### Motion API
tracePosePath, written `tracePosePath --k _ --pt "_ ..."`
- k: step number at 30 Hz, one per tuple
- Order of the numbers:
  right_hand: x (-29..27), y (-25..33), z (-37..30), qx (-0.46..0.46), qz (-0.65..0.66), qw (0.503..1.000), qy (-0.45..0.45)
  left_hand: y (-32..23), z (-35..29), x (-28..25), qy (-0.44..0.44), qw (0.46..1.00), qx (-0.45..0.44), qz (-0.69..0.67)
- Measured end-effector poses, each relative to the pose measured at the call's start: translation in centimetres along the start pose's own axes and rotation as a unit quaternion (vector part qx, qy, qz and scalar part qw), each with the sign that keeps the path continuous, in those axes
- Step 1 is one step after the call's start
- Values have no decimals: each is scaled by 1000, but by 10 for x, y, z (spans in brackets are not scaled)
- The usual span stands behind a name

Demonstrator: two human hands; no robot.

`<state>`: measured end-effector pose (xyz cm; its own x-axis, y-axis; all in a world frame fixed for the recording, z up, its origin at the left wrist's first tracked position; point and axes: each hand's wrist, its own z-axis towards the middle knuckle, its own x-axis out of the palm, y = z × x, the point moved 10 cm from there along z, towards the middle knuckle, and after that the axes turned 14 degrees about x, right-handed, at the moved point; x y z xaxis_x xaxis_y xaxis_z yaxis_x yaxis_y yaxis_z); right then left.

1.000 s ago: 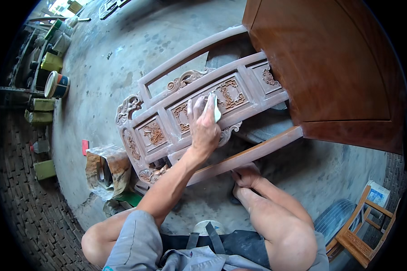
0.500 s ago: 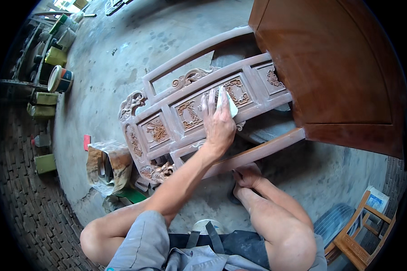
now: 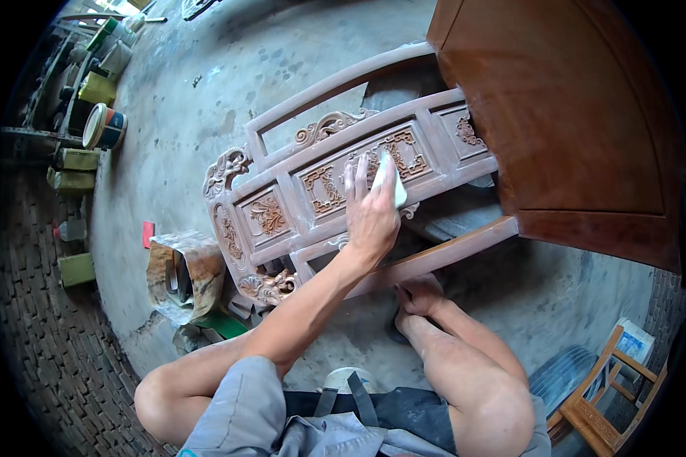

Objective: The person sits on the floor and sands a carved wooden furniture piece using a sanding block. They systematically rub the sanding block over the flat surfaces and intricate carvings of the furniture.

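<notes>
The carved wooden frame [image 3: 290, 199] lies slantwise in front of the person, its long axis running from lower left to upper right; its broad rounded end points left, and its right end runs up to one large red-brown board [image 3: 572, 129]. The pale pad [image 3: 400, 194] on the frame is longer than it is wide, and its long axis runs steeply, the upper end leaning a little left.

The left hand [image 3: 373, 217] reaches across the frame's lower rail, palm down. Its fingers are nearly straight and slightly spread, pointing away from the person, and they have hold of the pad, which sticks out along their right side. The pad lies over the right half of the middle panel [image 3: 370, 171], against or just above the carving; the hand hides which. The right hand [image 3: 419, 289] is by the near long rail [image 3: 442, 255] and the right ankle; how far its fingers are bent, and whether they grasp anything, I cannot tell.

Three recessed panels sit in a row along the frame, the middle one longest. To the left are one red block [image 3: 148, 234], one stained paper bag [image 3: 194, 266] and one round tub [image 3: 105, 126]. To the lower right are one small wooden chair [image 3: 593, 417] and one tyre [image 3: 560, 373], and one white bucket [image 3: 351, 377] stands between the legs
</notes>
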<state>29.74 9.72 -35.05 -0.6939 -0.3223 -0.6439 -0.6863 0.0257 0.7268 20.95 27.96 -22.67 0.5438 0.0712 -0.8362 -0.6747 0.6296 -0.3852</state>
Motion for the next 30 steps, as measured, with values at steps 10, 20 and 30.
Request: tracePosePath --k 10,20,30 --pt "-5 4 1 -37 3 998 -55 7 -21 -16 90 986 127 -54" --pt "-6 1 0 -27 -8 999 -47 13 -33 -20 94 984 147 -39" --pt "-5 0 0 -30 7 998 -53 22 -71 -33 57 997 55 7"
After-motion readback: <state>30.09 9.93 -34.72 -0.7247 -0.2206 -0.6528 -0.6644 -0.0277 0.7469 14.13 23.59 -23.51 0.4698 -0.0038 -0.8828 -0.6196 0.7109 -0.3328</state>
